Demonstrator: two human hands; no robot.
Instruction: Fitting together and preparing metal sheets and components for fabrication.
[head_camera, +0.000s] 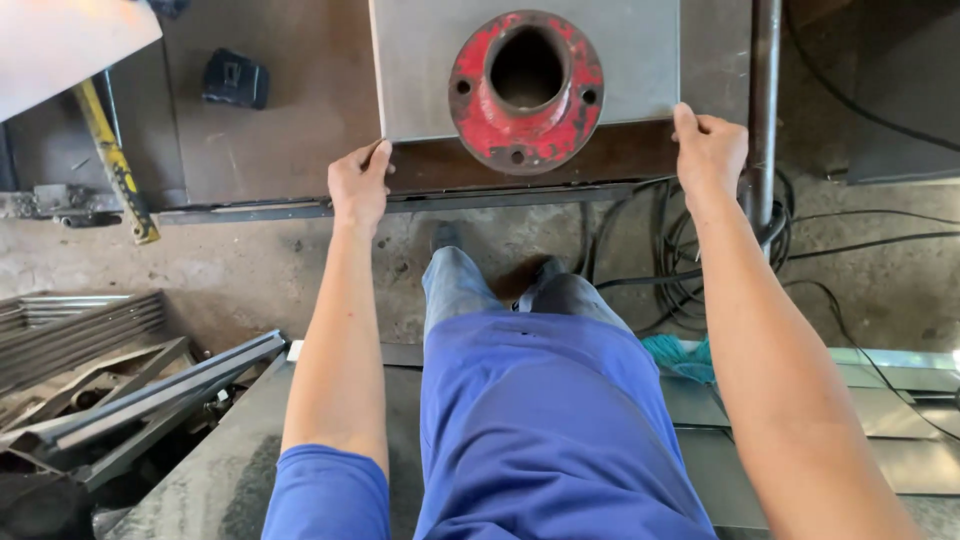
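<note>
So the grey metal sheet (420, 70) already lies flat on the desk (290, 120) with the red flange (526, 90) on its near edge, left hand (358, 185) and right hand (710, 150) gripping its near corners, probably lining it up.

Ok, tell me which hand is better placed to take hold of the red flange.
Left, probably. The left hand grips the near left corner of the steel plate, and the red flange overhangs the near edge slightly closer to it. The right hand sits at the far right corner, further away.
</note>
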